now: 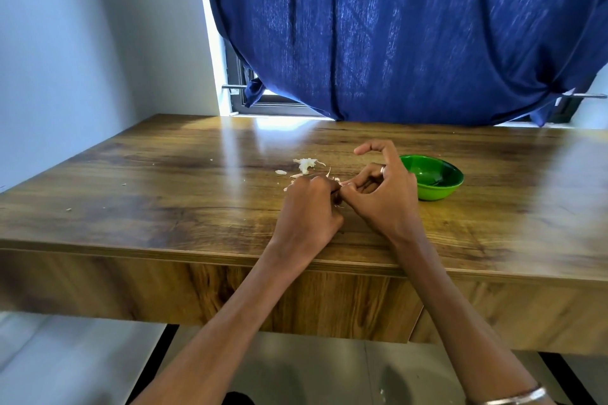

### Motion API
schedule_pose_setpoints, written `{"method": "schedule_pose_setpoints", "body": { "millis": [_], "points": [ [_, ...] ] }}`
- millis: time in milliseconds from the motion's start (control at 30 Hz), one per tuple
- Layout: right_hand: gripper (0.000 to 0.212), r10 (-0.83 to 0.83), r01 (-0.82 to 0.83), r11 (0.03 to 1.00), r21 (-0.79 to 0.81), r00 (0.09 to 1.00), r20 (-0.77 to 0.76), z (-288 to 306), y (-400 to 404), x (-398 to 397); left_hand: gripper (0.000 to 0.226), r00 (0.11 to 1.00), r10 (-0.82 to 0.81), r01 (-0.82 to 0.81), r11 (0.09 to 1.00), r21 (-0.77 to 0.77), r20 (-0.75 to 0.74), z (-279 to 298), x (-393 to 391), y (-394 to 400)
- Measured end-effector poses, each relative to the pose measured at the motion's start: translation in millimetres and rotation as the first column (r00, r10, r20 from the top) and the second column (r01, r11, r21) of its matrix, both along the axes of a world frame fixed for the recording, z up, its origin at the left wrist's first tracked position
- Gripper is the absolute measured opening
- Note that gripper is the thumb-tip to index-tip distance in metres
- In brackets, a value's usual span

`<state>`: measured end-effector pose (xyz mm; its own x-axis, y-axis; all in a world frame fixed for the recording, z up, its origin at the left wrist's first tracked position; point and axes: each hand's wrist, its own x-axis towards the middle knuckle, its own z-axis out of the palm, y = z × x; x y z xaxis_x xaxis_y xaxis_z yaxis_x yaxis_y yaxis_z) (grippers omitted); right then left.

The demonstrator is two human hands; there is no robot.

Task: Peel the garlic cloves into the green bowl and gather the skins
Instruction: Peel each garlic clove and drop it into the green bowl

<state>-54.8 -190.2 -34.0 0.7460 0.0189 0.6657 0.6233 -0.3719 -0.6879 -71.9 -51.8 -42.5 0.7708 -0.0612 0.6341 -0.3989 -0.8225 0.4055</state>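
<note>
Clove (339, 199): only a small dark-and-pale bit shows, wedged between the two hands where their fingertips meet. Long axis and pointing direction cannot be told; the fingers cover nearly all of it.

Left hand (309, 207): fingers curled tight into a fist, knuckles up, tips pinching the clove on its right side. Heel of the hand rests on the table (164, 194) near the front edge.

Right hand (381, 194): thumb and lower fingers curled in, pinching the clove from the other side, touching the left hand's fingertips. Index finger is lifted and hooked, tip pointing left, clear of the clove. A ring (382, 170) sits on one curled finger. A bangle (513, 399) is on the right wrist, at the bottom edge of the view.

Skins (307, 165): a white, ragged clump lies just beyond the left hand's knuckles, on the table. One small flake sits just left of the clump; thin curled slivers lie between the clump and the knuckles, close to touching them. A few tiny specks are scattered well to the left of the left hand.

Bowl (437, 189): green, upright, just right of and partly behind the right hand. Its visible inside shows only glossy green; the near-left part is hidden by the hand.

Beyond the hands: blue curtain (394, 36) hanging over a window at the table's far edge.
</note>
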Motion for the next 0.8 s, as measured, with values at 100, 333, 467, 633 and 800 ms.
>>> {"method": "schedule_pose_setpoints", "body": {
  "millis": [100, 333, 467, 633, 800],
  "points": [
    [0.050, 0.024, -0.020, 0.998, 0.055, 0.997, -0.080, 0.5, -1.4, 1.5, 0.016, 0.999, -0.042, 0.042, 0.999, -0.022, 0.012, 0.4, 0.6, 2.3],
    [0.055, 0.171, -0.111, 0.951, 0.289, 0.966, -0.194, 0.4, -3.8, 4.2, 0.028, 0.991, -0.111, 0.124, 0.971, -0.203, 0.074, 4.8, -3.3, -0.5],
    [0.047, 0.199, -0.124, 0.945, 0.304, 0.953, -0.227, -1.1, -3.9, 4.3, 0.023, 0.993, -0.059, 0.079, 0.972, -0.220, 0.098, 4.3, -0.1, 0.5],
    [0.034, 0.132, -0.037, 0.957, 0.288, 0.939, -0.319, -2.5, -4.6, 8.6, 0.011, 0.987, 0.026, 0.018, 0.962, -0.271, 0.157, 4.8, -0.4, 0.7],
    [0.018, 0.111, -0.063, 0.977, 0.203, 0.965, -0.238, -2.1, -5.0, 5.8, 0.009, 0.993, 0.063, -0.046, 0.985, -0.165, 0.097, 1.6, 4.7, 1.4]
  ]
}}
